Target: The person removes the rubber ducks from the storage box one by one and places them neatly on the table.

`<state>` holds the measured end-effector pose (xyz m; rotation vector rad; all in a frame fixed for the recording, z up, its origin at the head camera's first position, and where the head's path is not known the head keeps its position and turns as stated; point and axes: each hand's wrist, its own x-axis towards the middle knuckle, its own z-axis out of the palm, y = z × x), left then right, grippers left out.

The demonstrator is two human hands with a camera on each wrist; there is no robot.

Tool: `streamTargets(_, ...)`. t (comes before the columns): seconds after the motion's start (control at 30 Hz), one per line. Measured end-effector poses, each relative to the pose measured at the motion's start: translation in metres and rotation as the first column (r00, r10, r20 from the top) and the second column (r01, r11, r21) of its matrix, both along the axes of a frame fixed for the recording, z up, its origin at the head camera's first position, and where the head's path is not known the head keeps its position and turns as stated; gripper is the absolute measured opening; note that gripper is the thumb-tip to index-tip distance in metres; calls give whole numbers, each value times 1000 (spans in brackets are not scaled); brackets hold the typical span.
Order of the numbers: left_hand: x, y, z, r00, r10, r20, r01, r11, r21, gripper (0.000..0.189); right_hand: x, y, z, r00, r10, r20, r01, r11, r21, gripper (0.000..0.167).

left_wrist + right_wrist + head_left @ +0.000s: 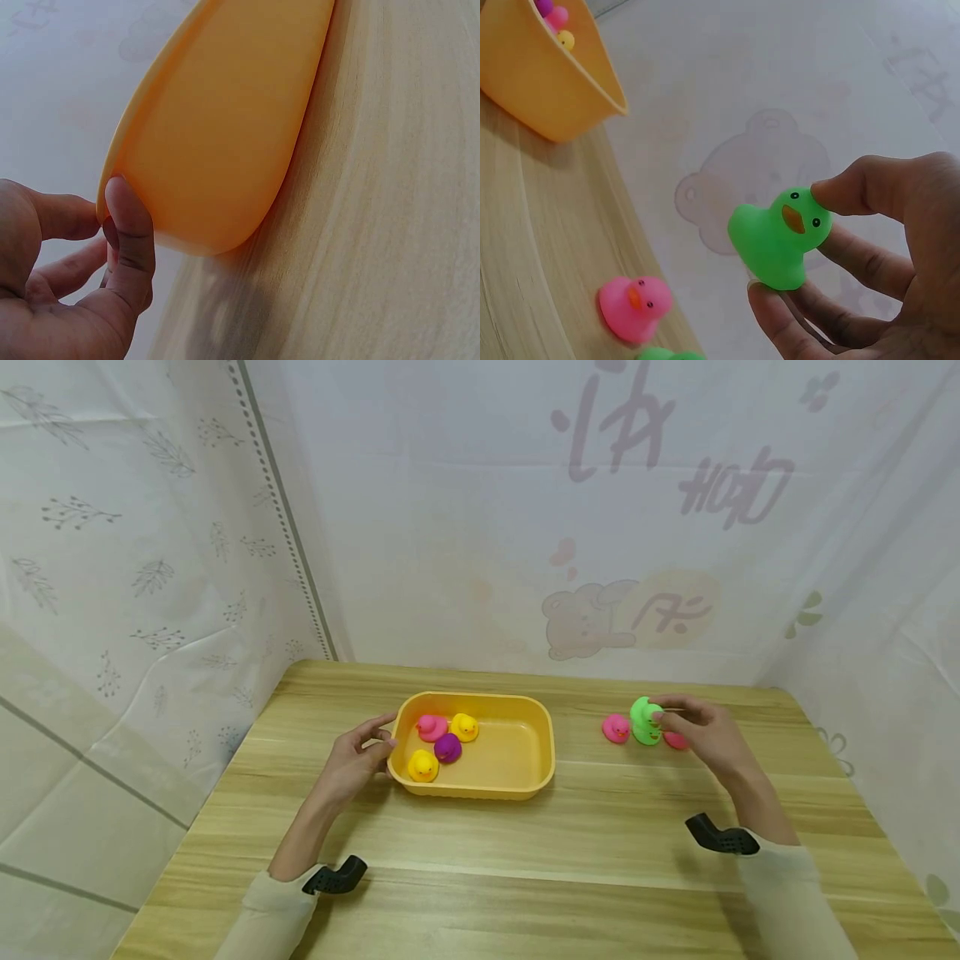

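Observation:
My left hand (356, 762) pinches the left rim of a yellow plastic basin (513, 752) that stands on the table. Inside, at its left end, sit a pink rubber duck (431, 727), a purple duck (447, 747) and two yellow ducks (464, 727). Off to the right, my right hand (705, 735) holds a green rubber duck (776, 240) between thumb and fingers, raised above the table. Below it another green duck (647, 737) shows, with one pink duck (617, 728) to its left and a second pink duck (677, 740) partly hidden by my hand.
The wooden table (480, 877) ends at the back against a pale printed curtain (450, 527). Similar curtain cloth (112, 568) hangs at the left and right sides. Black wrist mounts (335, 877) sit at both sleeve cuffs.

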<state>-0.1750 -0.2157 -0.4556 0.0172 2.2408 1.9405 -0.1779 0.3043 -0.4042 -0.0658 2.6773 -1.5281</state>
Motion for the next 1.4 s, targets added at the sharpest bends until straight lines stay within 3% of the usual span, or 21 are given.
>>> streamTargets(0.4,-1,-1,-2,1000,-3,-5,3,1000,8,50,-3,31,-2,997,-68,41,65,996,65,55)
streamTargets(0.63,-1,0,-1,1000,1,0,-1,1000,17,51,-5,46,-7,995,-77,63,74,997,35,58)
streamTargets(1.07,-1,0,0,1000,2,10,-2,1000,11,51,-9,72,-18,990,-133,56,127,986,105,60)
streamTargets(1.4,-1,0,-1,1000,4,9,-4,1000,11,51,-10,90,-26,986,-148,75,141,986,88,60)
